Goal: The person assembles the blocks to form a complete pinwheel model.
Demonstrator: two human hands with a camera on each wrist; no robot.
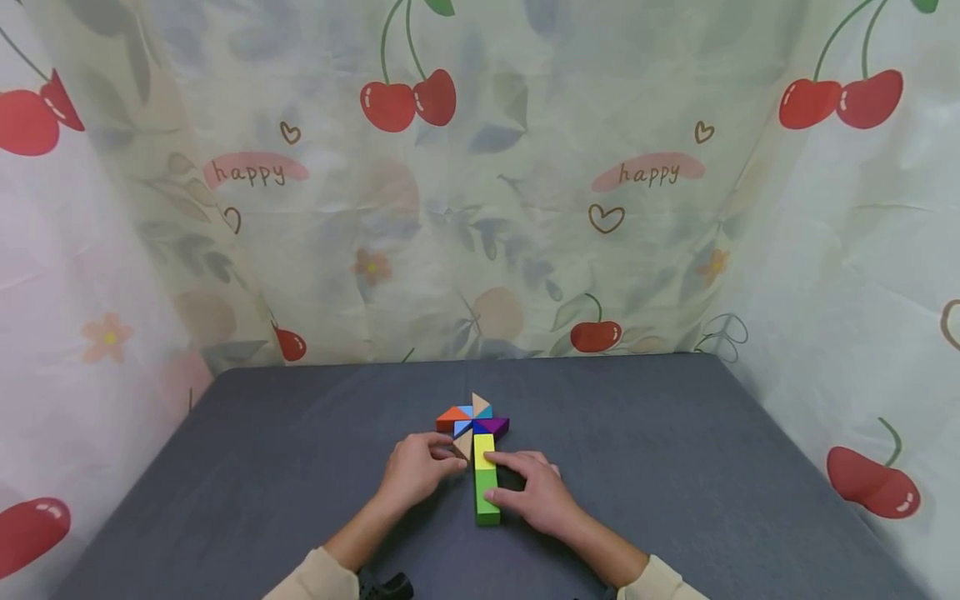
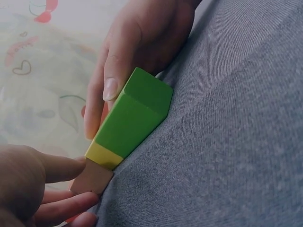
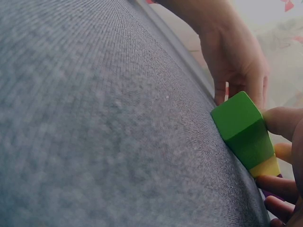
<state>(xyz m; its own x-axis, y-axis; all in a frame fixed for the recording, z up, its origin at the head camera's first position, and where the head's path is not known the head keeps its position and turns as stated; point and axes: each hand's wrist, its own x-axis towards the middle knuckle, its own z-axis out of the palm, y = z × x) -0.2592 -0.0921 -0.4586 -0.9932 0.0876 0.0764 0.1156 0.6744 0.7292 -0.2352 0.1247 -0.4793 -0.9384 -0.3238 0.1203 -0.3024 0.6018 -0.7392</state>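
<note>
On the dark cloth lies a pinwheel of small triangular blocks, with a yellow block (image 1: 484,446) and a green block (image 1: 487,492) in line below it like a stem. My left hand (image 1: 416,468) pinches the lower tan triangular block (image 1: 464,445) between thumb and fingers, beside the yellow block. In the left wrist view this tan block (image 2: 91,177) sits against the yellow end. My right hand (image 1: 543,492) touches the stem from the right, index finger on the yellow block and thumb on the green one. Its fingers look fairly straight.
Orange (image 1: 452,417), purple (image 1: 495,427), blue and another tan block (image 1: 479,406) make up the rest of the pinwheel. The grey cloth-covered table (image 1: 300,433) extends around both hands. Printed curtains (image 1: 480,192) hang behind it and at both sides.
</note>
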